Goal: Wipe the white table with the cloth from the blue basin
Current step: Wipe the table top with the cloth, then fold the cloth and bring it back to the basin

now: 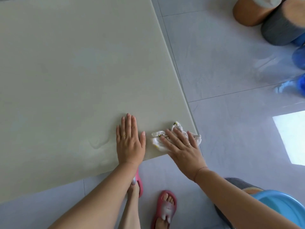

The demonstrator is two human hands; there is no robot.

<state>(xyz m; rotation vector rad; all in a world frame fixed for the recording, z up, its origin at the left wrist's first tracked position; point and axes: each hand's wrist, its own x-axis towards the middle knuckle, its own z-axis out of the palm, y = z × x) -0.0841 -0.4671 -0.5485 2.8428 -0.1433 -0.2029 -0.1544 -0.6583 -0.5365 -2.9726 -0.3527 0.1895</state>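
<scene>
Grey floor tiles (222,66) with dark grout lines all around, glossy, with a bright window reflection at the right edge. Wide pale off-white surface (74,71) filling the upper left, bare apart from the hands and the cloth, with faint damp smears near its front edge and its near right corner close to the viewer. Round stools at upper right: one tan (250,12), one dark grey (280,30), touching each other; blurred blue shapes just beside them, not identifiable. Blue basin (283,207) at lower right, partly hidden behind the right forearm, sitting on a grey cushioned seat (241,182). Pink slippers (163,209) on bare feet below the surface's edge.

Left hand (129,141) flat on the surface, palm down, fingers straight and together, holding nothing; thin ring on one finger. Right hand (181,146) spread flat, fingers apart, pressing down on the cloth rather than gripping it; ring and a fine wrist cord visible.

Cloth (158,141) small, white, crumpled, thin-looking, with little yellow-and-dark printed marks; lying at the surface's near right corner, one fold hanging over the right edge, just beside the left thumb without touching.
</scene>
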